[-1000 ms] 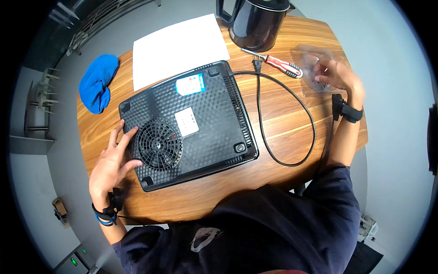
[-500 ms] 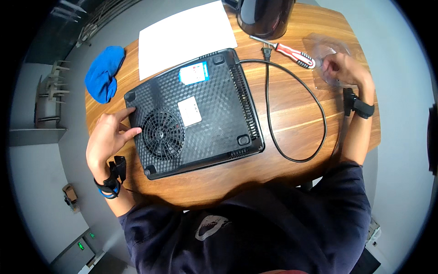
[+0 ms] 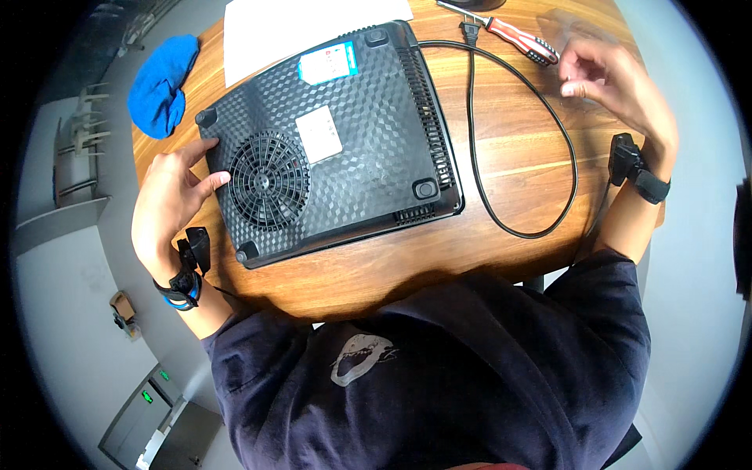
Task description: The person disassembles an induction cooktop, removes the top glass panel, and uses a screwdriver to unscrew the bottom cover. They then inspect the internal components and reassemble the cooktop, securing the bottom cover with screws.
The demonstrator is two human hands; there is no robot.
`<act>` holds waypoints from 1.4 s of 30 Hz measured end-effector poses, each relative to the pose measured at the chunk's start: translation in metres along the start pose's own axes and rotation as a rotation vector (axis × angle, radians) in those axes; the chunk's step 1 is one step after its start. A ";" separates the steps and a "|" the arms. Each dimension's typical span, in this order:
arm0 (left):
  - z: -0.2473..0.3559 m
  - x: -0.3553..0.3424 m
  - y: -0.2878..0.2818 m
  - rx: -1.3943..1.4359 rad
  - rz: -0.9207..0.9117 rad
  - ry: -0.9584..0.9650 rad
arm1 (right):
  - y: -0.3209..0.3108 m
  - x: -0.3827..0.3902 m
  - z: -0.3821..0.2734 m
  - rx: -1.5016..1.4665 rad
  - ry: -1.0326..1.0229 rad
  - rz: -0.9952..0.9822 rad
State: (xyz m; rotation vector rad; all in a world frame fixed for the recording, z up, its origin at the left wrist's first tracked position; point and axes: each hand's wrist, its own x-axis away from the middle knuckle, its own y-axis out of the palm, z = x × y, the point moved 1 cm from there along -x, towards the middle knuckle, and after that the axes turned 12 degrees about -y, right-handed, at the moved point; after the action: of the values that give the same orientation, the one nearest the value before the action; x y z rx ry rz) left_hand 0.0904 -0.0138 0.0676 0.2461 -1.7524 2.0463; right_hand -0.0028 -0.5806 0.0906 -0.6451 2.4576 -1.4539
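Note:
A black induction cooker (image 3: 345,141) lies upside down on the round wooden table (image 3: 509,180), its fan grille (image 3: 269,180) and two labels facing up. My left hand (image 3: 168,200) rests at its left edge, fingers apart, fingertips touching the casing beside the grille. Its black power cord (image 3: 548,133) loops to the right across the table. My right hand (image 3: 619,82) hovers at the far right with curled fingers at a blurred clear plastic piece (image 3: 576,27). Whether it grips that piece is unclear. A red-handled screwdriver (image 3: 521,39) lies just left of that hand.
White paper (image 3: 266,23) lies under the cooker's far side. A blue cloth (image 3: 160,86) sits at the table's left edge. Both wrists carry black strapped devices. Grey floor surrounds the table, with a rack at left.
The view has tilted down, so the black kettle left the top of the picture. My left hand slid a little along the cooker's edge. My right hand stays by the clear plastic.

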 end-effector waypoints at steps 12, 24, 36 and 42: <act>0.000 0.004 0.006 0.061 0.045 -0.002 | 0.012 -0.013 -0.045 -0.322 -0.071 -0.068; 0.000 0.008 0.004 0.010 0.022 -0.049 | 0.021 -0.021 -0.043 -0.345 -0.088 -0.096; 0.050 0.071 0.023 -0.127 0.173 0.193 | 0.051 -0.036 -0.069 -0.178 -0.363 -0.215; 0.108 0.091 0.063 -0.200 0.101 0.626 | 0.067 -0.037 -0.088 -0.276 -0.379 -0.325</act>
State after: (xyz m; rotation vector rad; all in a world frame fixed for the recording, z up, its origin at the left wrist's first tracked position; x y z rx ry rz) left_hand -0.0338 -0.1066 0.0678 -0.5015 -1.5596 1.7284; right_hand -0.0221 -0.4667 0.0737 -1.2955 2.3361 -0.9663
